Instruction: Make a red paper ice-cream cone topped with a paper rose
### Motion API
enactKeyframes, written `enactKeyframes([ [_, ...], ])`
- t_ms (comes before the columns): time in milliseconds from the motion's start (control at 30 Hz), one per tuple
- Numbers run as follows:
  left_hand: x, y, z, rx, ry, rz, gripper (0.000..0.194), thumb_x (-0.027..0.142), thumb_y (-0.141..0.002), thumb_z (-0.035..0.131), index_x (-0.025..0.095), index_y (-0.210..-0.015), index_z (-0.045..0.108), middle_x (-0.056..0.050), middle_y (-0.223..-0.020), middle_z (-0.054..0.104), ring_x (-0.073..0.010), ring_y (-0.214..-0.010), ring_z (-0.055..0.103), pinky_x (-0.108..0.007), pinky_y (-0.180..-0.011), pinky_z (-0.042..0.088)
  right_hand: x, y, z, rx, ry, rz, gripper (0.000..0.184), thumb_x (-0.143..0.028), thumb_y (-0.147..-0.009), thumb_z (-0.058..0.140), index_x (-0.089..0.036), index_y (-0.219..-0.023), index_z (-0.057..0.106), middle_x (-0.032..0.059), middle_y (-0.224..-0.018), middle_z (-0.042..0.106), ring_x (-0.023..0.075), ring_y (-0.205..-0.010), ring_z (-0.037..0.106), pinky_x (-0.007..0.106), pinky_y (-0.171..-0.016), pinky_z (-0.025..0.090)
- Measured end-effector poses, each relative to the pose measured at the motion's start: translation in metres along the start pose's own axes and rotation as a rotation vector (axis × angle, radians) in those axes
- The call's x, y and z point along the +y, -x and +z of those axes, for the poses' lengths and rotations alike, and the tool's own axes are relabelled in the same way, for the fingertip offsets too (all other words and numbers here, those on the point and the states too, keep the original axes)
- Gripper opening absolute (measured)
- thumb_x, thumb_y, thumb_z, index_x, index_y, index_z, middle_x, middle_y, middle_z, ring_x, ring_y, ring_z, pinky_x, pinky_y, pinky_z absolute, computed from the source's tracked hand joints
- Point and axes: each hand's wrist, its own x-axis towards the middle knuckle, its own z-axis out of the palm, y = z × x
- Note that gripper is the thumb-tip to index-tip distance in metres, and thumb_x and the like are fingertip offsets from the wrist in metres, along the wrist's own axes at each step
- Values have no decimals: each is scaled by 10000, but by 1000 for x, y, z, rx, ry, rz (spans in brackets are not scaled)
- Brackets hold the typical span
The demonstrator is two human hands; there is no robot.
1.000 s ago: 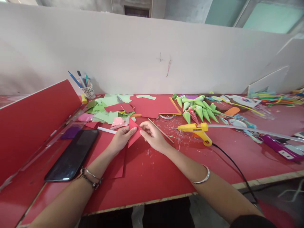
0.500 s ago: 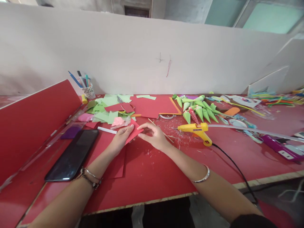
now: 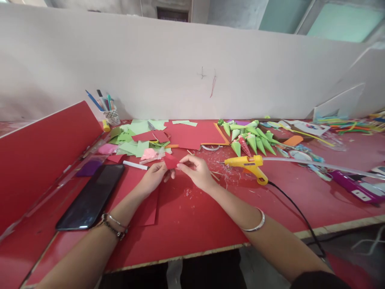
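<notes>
A small piece of red paper (image 3: 171,160) is held up between my two hands, above the red tabletop (image 3: 192,216). My left hand (image 3: 155,176) pinches its left side, fingers partly behind it. At the right edge, my right hand (image 3: 195,170) grips the paper between thumb and forefinger. A white marker (image 3: 135,165) lies just left of my left hand. Beneath my left forearm is a larger red sheet (image 3: 148,210). Thin wooden sticks (image 3: 214,176) lie partly hidden behind my right hand.
A yellow glue gun (image 3: 248,163) with a black cord lies right of my hands. Behind it are several green paper cones (image 3: 252,140) and a red one (image 3: 244,146). A black phone (image 3: 92,196), green paper scraps (image 3: 132,138) and a pen cup (image 3: 112,116) are leftward.
The red paper has been turned and now looks shorter and wider between my fingers. Both hands stay in nearly the same place, still gripping it.
</notes>
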Motion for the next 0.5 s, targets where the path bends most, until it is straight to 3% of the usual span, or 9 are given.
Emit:
enactKeyframes([
  [200, 3, 2, -2, -121, -139, 61, 426, 403, -854, 300, 138, -702, 598, 8, -555, 486, -96, -476, 376, -224, -527, 330, 5, -1, 1, 21, -148, 94, 132, -318, -753, 536, -196, -740, 486, -23, -694, 500, 103, -645, 506, 243, -629, 429],
  [333, 1, 2, -2, -127, -182, 43, 413, 401, -851, 298, 145, -745, 604, 21, -511, 428, -119, -500, 395, -241, -580, 359, 5, -3, -2, -6, -163, 133, 132, -305, -752, 524, -202, -805, 461, -23, -718, 488, 101, -658, 502, 241, -641, 432],
  [500, 0, 3, 1, -106, -88, 15, 414, 376, -839, 274, 133, -756, 598, -1, -544, 475, -128, -512, 415, -251, -560, 366, 4, -2, -3, -36, -66, 98, 87, -271, -772, 497, -205, -817, 462, -20, -712, 505, 110, -679, 518, 256, -664, 424],
])
